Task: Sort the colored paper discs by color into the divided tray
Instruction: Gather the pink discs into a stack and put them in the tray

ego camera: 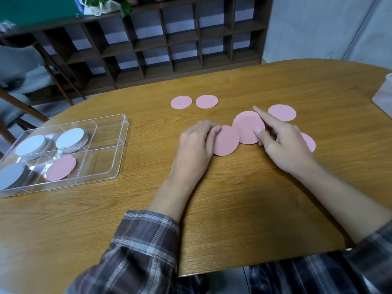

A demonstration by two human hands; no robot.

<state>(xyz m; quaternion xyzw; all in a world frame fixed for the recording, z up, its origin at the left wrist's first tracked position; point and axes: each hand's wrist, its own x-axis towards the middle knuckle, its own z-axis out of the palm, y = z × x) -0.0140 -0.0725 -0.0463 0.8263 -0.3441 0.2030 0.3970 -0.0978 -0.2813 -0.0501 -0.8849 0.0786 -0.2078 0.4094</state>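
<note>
Several pink paper discs lie on the wooden table. My left hand (pixel 197 143) pinches the left edge of one pink disc (pixel 227 142). My right hand (pixel 284 145) holds a second pink disc (pixel 247 126) between forefinger and thumb, tilted up, its edge overlapping the first. A pair of pink discs (pixel 181 102) (pixel 206 101) lies farther back, another disc (pixel 282 112) is behind my right hand, and one more disc (pixel 309 142) is partly hidden under it. The clear divided tray (pixel 124 134) at the left holds one pink disc (pixel 61 168) and three stacks of whitish discs (pixel 71 137).
A translucent white container (pixel 384 94) stands at the table's right edge. Behind the table are a dark cubby shelf (pixel 180 45) and, at the left, a chair (pixel 23 66). The table's rounded front edge runs just above my sleeves.
</note>
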